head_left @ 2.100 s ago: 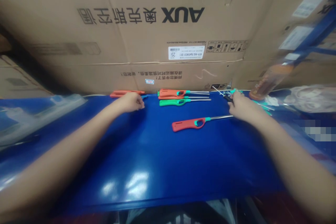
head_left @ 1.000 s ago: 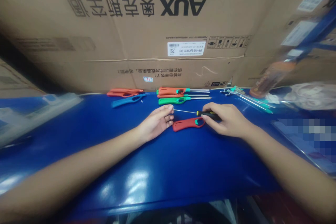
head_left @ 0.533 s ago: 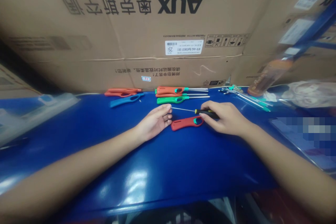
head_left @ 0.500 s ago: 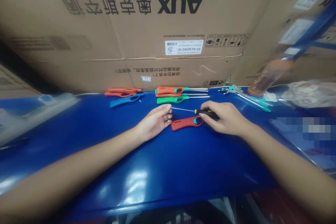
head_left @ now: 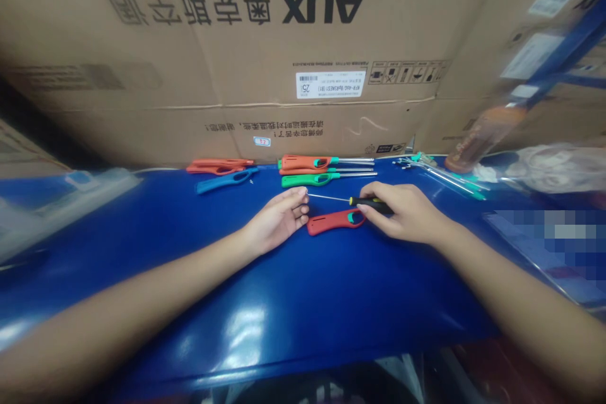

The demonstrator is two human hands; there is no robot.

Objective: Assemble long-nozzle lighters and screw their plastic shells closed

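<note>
Above the blue desk (head_left: 303,303), cardboard (head_left: 227,66) walling the back, right hand (head_left: 404,211) grips the screwdriver (head_left: 353,201), left hand (head_left: 280,218) pinches its tip, glossy surface stretching to the near edge (head_left: 284,363).

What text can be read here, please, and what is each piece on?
"AUX", upside down on the cardboard box
"奥克斯空调", same box
"师傅您辛苦了!", same box
"请在搬运时对我温柔些,谢谢您!", same box
"KFR-46G/BpR3AES1 (B1)", its white label
"25", same label
Too small or blurred: sticker, bottle lettering, right-hand labels, other fine print.
</note>
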